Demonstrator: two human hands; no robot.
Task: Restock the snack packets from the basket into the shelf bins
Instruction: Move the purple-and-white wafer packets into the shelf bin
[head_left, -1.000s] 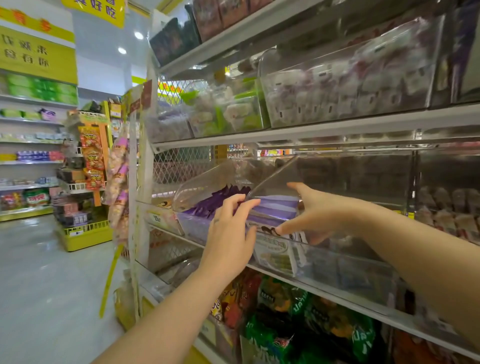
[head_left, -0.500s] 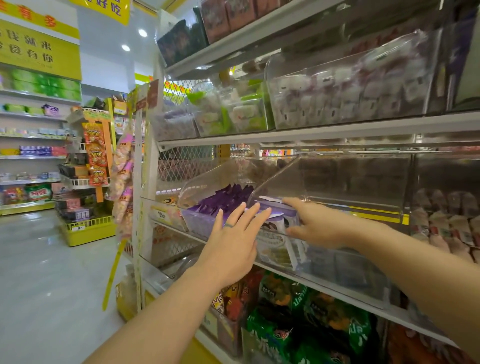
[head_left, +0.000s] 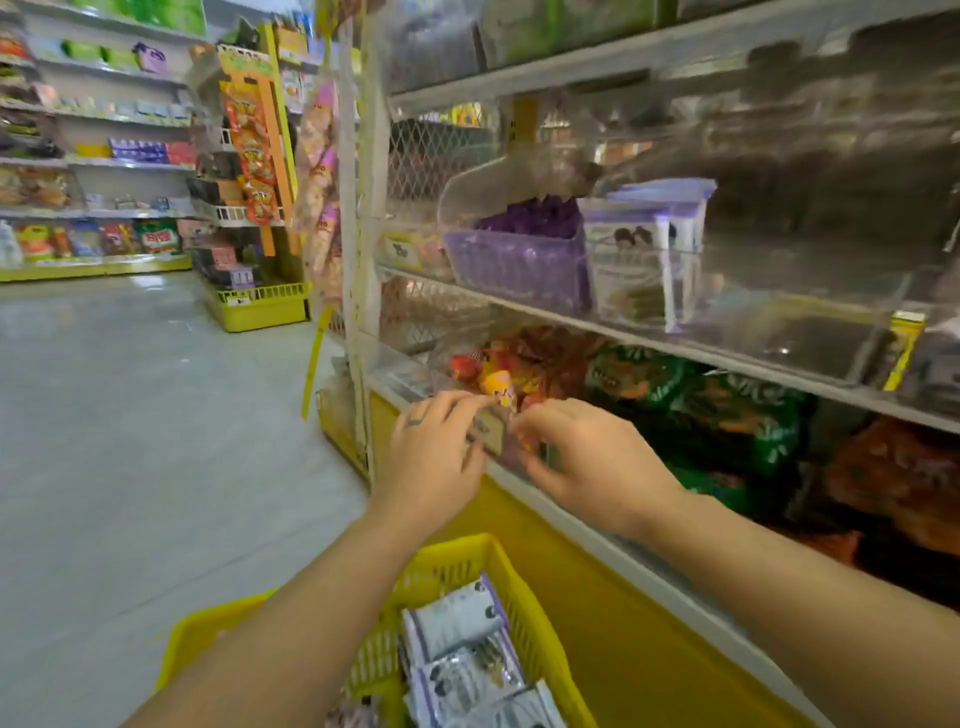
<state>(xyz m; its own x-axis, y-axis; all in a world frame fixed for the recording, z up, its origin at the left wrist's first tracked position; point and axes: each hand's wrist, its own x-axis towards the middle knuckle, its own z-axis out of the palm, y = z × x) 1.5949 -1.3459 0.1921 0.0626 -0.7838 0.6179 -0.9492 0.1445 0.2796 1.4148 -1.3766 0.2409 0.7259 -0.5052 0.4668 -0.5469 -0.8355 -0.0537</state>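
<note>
As the snack packets (head_left: 460, 626) sit in the basket (head_left: 522, 590), the left hand (head_left: 431, 457) and right hand (head_left: 587, 462) hover above. I can't tell their grip.

**Half free, half jammed**

In the clear bin (head_left: 789, 312), packets (head_left: 631, 260) are crowding the left end, leaving the right stretch free; the upper shelf (head_left: 649, 57) is hanging over it; green bags (head_left: 727, 410) are jamming the space beneath; the aisle floor (head_left: 130, 415) is lying open leftward.

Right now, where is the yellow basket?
Head view, bottom centre: the yellow basket sits low in the frame, left of the shelf's yellow base, with white-and-purple packets inside.
</note>
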